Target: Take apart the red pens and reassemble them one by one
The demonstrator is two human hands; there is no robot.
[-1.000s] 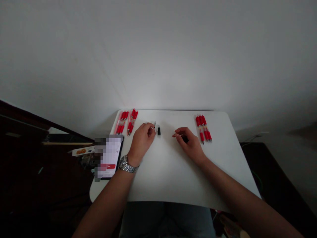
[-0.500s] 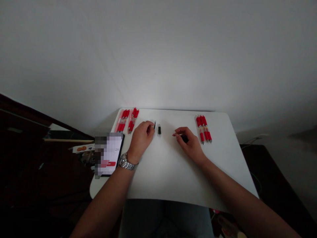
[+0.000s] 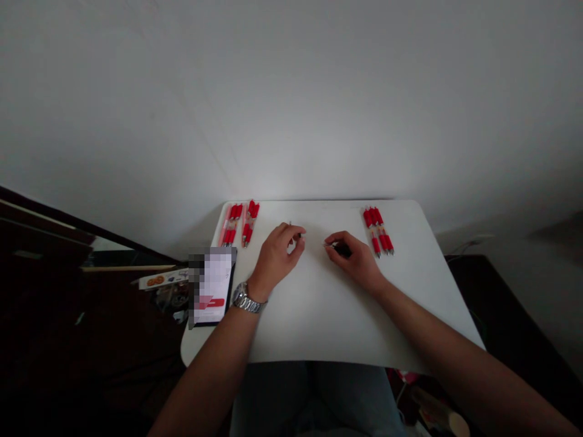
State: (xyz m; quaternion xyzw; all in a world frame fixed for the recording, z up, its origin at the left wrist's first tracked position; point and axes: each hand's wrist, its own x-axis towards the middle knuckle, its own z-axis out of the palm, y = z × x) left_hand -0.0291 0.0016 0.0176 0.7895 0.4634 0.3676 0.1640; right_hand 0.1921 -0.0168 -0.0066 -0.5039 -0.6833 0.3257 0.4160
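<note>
My left hand, a metal watch on its wrist, is at the table's middle. Its thumb and index finger close around a small black pen part, mostly covered by the fingers. To its right, my right hand is closed in a pinch on a thin pen piece with a pale tip. Something black shows inside the curl of that hand, its shape partly hidden. A gap of bare tabletop separates the two hands.
Red pens lie side by side right of my right hand. More red pens lie at the back left of the white table. A phone rests at the left edge. A wall rises behind.
My left hand has moved right, and its fingers now cover the place where the black pen part lay on the table. My right hand keeps its pinch almost unmoved. The view has shifted slightly.
</note>
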